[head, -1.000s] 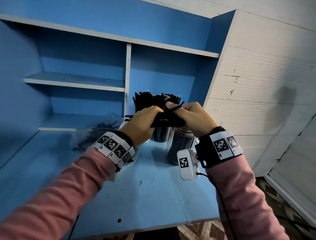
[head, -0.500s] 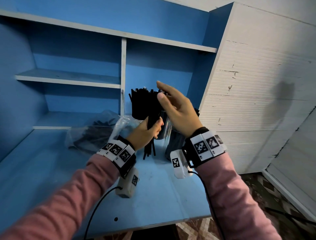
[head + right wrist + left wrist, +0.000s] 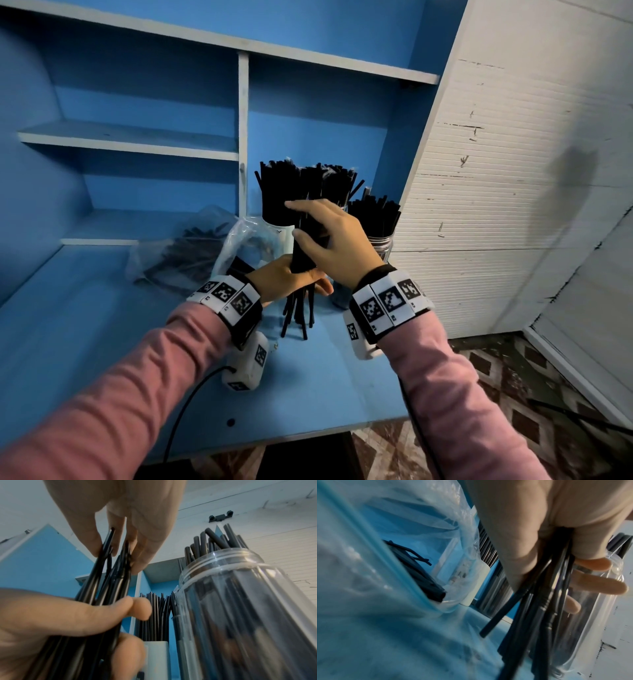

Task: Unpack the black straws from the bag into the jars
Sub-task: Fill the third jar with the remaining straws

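My left hand [image 3: 287, 282] grips a bundle of black straws [image 3: 301, 262] upright near its lower part, the loose ends hanging just above the blue desk [image 3: 102, 342]. My right hand [image 3: 329, 240] pinches the same bundle higher up, thumb and fingers closing on the straw tops [image 3: 118, 555]. Behind the hands stand jars packed with black straws: a white one [image 3: 277, 229] on the left and a clear one [image 3: 380, 243] on the right. The clear plastic bag [image 3: 178, 253] lies to the left with several straws inside.
Blue shelving with a white divider [image 3: 243, 137] rises behind the jars. A white panelled wall [image 3: 496, 205] closes the right side. The desk's front edge [image 3: 308, 431] is near me, with a patterned floor below. A cable [image 3: 185, 411] trails from my left wrist.
The bundle went from lying level between both hands to standing upright. My left hand dropped to its lower part, and my right hand moved up and closed on the top.
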